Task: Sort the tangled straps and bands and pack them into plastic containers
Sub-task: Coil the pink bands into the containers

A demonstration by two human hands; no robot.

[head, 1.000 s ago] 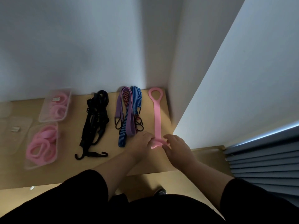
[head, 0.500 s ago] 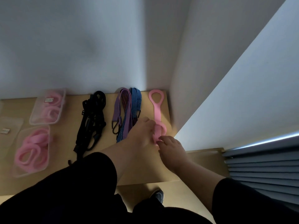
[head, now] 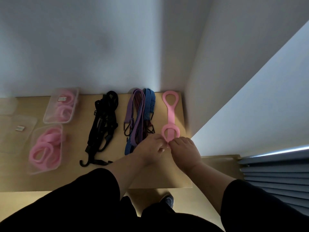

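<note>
A pink band (head: 170, 114) with a ring at each end lies flat along the right side of the wooden table (head: 80, 174). My left hand (head: 151, 150) and my right hand (head: 184, 152) meet at its near ring, and both pinch the ring's near edge. To the left lie purple and blue striped straps (head: 140, 118) with hooks, then a bundle of black straps (head: 103, 126). Two clear plastic containers (head: 61, 104) (head: 45, 148) at the left hold coiled pink bands.
Clear lids (head: 18, 129) lie at the table's far left. White walls close in behind and to the right of the table. A grey slatted blind (head: 274, 173) is at the lower right. A dark shoe (head: 167, 200) shows on the floor below the table's front edge.
The pink band's near end, folded under my fingers before, now lies out flat as an open ring. Both hands drew back toward me to its near edge.
</note>
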